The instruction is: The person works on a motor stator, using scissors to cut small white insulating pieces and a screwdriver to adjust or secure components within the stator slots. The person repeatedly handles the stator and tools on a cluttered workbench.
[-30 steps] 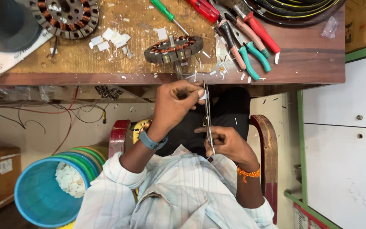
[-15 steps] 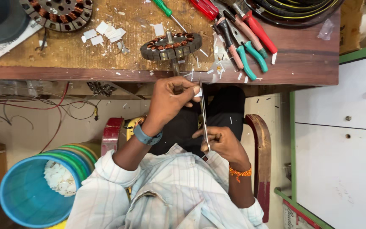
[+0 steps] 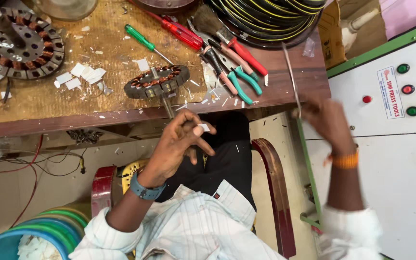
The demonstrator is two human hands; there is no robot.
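wooden workbench [image 3: 49,103] under scattered hand tools [image 3: 227,62]

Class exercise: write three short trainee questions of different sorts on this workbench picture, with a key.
1. True or false: the left hand pinches a small white slip.
2. What does the right hand hold? A) pliers B) a thin strip C) a brush
3. Which tool lies just above the small stator on the bench?

Key: 1 true; 2 B; 3 the green screwdriver.
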